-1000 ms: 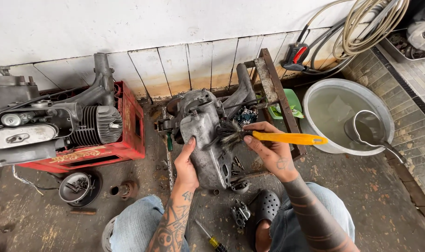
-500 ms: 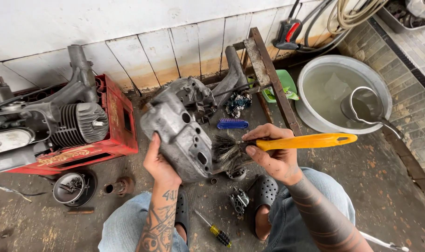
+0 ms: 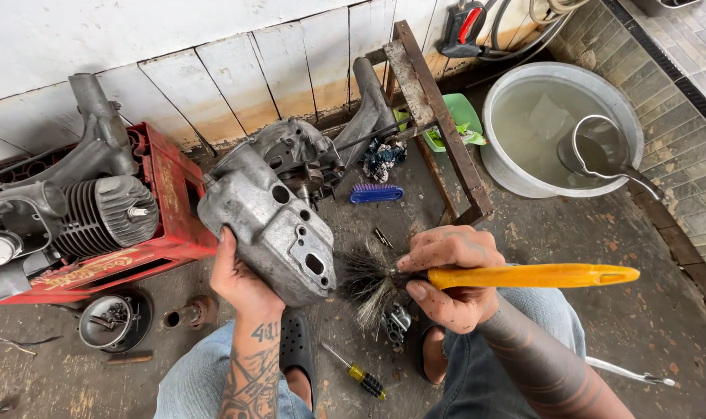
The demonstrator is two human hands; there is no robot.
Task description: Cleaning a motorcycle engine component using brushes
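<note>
Left hand point(image 3: 240, 279) grips grey engine casing point(image 3: 271, 221); right hand point(image 3: 450, 275) holds yellow-handled brush point(image 3: 477, 277), bristles at casing edge. Grime remains; scrubbing unfinished.

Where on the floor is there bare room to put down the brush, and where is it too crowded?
Bare floor lies right of the right hand, below the metal basin, beside the rusty frame. Another bare patch is at bottom left, under the small bowl. It is crowded between the knees, with a screwdriver, and near the blue brush.
</note>
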